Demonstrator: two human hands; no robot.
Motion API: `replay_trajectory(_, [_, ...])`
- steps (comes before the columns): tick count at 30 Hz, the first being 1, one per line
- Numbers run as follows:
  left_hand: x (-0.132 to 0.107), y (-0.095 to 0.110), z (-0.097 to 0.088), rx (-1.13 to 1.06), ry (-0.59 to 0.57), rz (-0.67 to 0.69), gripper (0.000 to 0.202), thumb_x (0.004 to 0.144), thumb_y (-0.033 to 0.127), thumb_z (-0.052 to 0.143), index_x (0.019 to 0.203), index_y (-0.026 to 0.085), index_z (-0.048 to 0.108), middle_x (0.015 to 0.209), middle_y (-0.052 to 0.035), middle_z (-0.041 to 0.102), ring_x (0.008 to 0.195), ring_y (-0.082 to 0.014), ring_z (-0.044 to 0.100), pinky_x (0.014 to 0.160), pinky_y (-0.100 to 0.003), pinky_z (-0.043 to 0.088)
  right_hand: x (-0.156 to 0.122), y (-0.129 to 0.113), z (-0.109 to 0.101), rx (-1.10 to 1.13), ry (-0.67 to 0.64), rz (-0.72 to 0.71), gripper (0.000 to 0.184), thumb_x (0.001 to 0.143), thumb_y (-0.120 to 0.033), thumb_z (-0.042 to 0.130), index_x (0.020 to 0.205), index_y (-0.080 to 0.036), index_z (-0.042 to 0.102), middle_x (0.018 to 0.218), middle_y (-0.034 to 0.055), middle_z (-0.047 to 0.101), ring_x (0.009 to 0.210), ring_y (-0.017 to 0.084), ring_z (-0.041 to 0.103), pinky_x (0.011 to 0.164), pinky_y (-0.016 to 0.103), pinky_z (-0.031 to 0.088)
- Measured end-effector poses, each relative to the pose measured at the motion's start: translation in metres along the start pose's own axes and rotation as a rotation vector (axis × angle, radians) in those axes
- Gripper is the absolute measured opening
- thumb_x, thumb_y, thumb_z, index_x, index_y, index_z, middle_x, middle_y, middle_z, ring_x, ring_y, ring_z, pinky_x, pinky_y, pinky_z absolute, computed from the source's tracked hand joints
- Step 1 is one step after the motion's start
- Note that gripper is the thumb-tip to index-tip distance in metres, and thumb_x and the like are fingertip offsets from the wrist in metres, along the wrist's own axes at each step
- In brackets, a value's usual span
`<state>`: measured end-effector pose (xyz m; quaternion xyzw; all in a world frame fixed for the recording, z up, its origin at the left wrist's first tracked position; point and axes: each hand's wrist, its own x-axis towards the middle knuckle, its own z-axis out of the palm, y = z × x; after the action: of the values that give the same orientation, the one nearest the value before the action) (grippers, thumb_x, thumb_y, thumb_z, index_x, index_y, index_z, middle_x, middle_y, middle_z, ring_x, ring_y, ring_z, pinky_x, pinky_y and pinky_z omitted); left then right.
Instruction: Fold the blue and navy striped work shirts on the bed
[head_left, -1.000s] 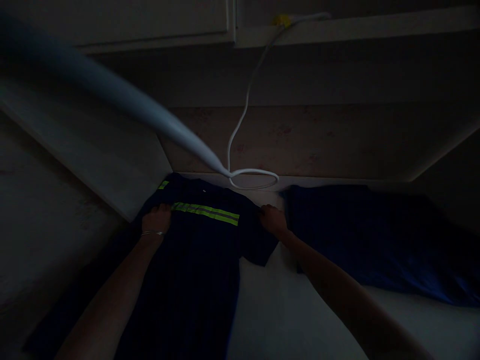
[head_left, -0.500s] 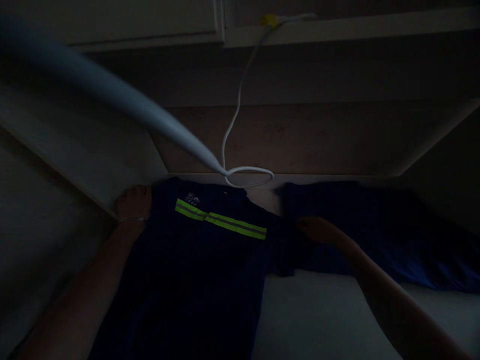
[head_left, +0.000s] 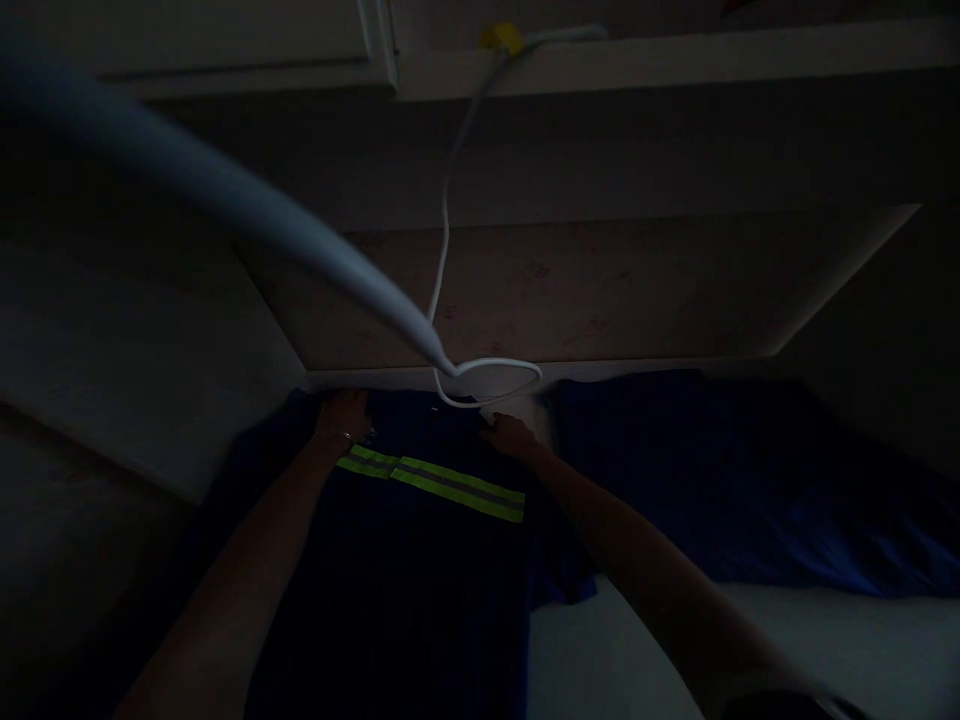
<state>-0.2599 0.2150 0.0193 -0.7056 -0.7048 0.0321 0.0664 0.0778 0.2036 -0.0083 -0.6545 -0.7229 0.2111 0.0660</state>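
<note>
A dark blue work shirt [head_left: 420, 580] with a yellow-green reflective band [head_left: 459, 487] across its chest lies spread out, collar end away from me. My left hand [head_left: 346, 418], with a bracelet at the wrist, is on the shirt's left shoulder beside the collar, its fingers closing on the cloth. On the other side of the collar, my right hand [head_left: 511, 438] pinches the shirt at the shoulder. Dim light hides the fingertips. The right sleeve lies partly under my right forearm.
Another dark blue garment [head_left: 697, 470] lies to the right on a pale surface [head_left: 615, 660]. A white cable [head_left: 444, 230] hangs in a loop from a shelf edge [head_left: 675, 70] with a yellow piece [head_left: 502, 38] on it. A thick, blurred pale cable [head_left: 300, 225] crosses the upper left.
My left hand has moved right, from the shirt's outer left edge to beside the collar. My right hand has moved left from the sleeve to the shoulder. The view has shifted slightly.
</note>
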Motion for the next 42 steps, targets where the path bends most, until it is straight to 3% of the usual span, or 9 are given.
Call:
replay_trajectory(5, [0.029,-0.012,0.015,0.013,-0.139,-0.031,0.071,0.073,0.029,0.064,0.142,0.02,0.047,0.147,-0.0206,0.047,0.134,-0.0403,0.042,0.107,-0.069,0.028,0.007,-0.013,0.018,-0.011,0.022,-0.016,0.033,0.091,-0.04,0.05,0.114,-0.028,0.068,0.118,0.0099,0.068,0.11,0.03,0.063,0.087,0.049,0.047])
replay_trajectory(13, [0.023,-0.011,0.011,0.092,-0.125,0.036,0.058,0.074,0.028,0.064,0.132,0.027,0.059,0.134,-0.0185,0.057,0.125,-0.0415,0.048,0.1,-0.068,0.032,-0.016,-0.016,0.017,0.098,0.293,-0.342,0.028,0.096,-0.021,0.044,0.115,-0.026,0.065,0.123,0.006,0.064,0.114,0.023,0.057,0.099,0.043,0.038])
replay_trajectory(20, [-0.04,-0.031,-0.016,0.162,0.178,0.163,0.036,0.083,0.03,0.054,0.114,0.017,0.065,0.133,-0.018,0.055,0.125,-0.0353,0.048,0.109,-0.056,0.03,-0.06,-0.011,0.01,0.254,0.307,-0.781,0.031,0.094,-0.011,0.04,0.109,-0.024,0.063,0.119,0.0044,0.067,0.11,0.017,0.059,0.097,0.032,0.042])
replay_trajectory(22, [-0.064,-0.038,-0.025,0.177,0.237,0.24,0.029,0.08,0.028,0.058,0.105,0.02,0.069,0.129,-0.0147,0.059,0.124,-0.0339,0.049,0.111,-0.055,0.029,-0.06,-0.009,0.008,0.219,0.334,-0.695,0.033,0.093,-0.021,0.05,0.125,-0.024,0.057,0.13,0.0065,0.061,0.119,0.02,0.054,0.101,0.035,0.04])
replay_trajectory(26, [-0.12,-0.035,-0.045,0.133,0.133,0.437,0.031,0.068,0.016,0.062,0.094,0.029,0.072,0.13,-0.0048,0.064,0.131,-0.0314,0.048,0.121,-0.058,0.015,-0.042,-0.005,0.008,0.067,0.241,-0.341,0.066,0.083,-0.035,0.066,0.142,-0.018,0.042,0.142,0.0163,0.051,0.126,0.029,0.05,0.101,0.044,0.039])
replay_trajectory(30, [-0.169,-0.023,-0.057,0.081,0.02,0.534,0.035,0.07,0.009,0.056,0.091,0.03,0.074,0.127,-0.004,0.067,0.129,-0.0281,0.052,0.122,-0.053,0.019,-0.037,-0.006,0.015,-0.038,0.076,-0.458,0.028,0.087,-0.022,0.055,0.115,-0.021,0.062,0.117,0.0094,0.066,0.115,0.024,0.057,0.104,0.044,0.034])
replay_trajectory(34, [-0.2,-0.035,-0.052,0.165,-0.019,0.44,0.039,0.079,0.012,0.05,0.107,0.027,0.074,0.106,-0.01,0.073,0.101,-0.0276,0.067,0.109,-0.049,0.04,-0.066,-0.005,0.012,0.03,0.173,-0.635,0.035,0.08,-0.007,0.05,0.111,-0.019,0.06,0.117,0.0086,0.064,0.114,0.021,0.056,0.101,0.036,0.038])
replay_trajectory(38, [-0.222,-0.059,-0.05,0.34,0.039,0.284,0.058,0.077,0.004,0.041,0.124,0.025,0.067,0.113,-0.0128,0.071,0.1,-0.0319,0.065,0.096,-0.057,0.043,-0.118,0.005,0.0,0.069,0.164,-0.657,0.037,0.081,-0.007,0.05,0.115,-0.019,0.056,0.112,0.0093,0.067,0.105,0.021,0.062,0.091,0.032,0.045])
replay_trajectory(42, [-0.246,-0.072,-0.065,0.418,0.111,0.139,0.052,0.077,0.009,0.038,0.107,0.03,0.075,0.124,-0.0107,0.067,0.108,-0.0335,0.061,0.093,-0.06,0.042,-0.176,0.023,-0.014,0.132,0.271,-0.779,0.034,0.09,-0.013,0.047,0.121,-0.022,0.056,0.108,0.0078,0.069,0.096,0.019,0.066,0.081,0.028,0.049])
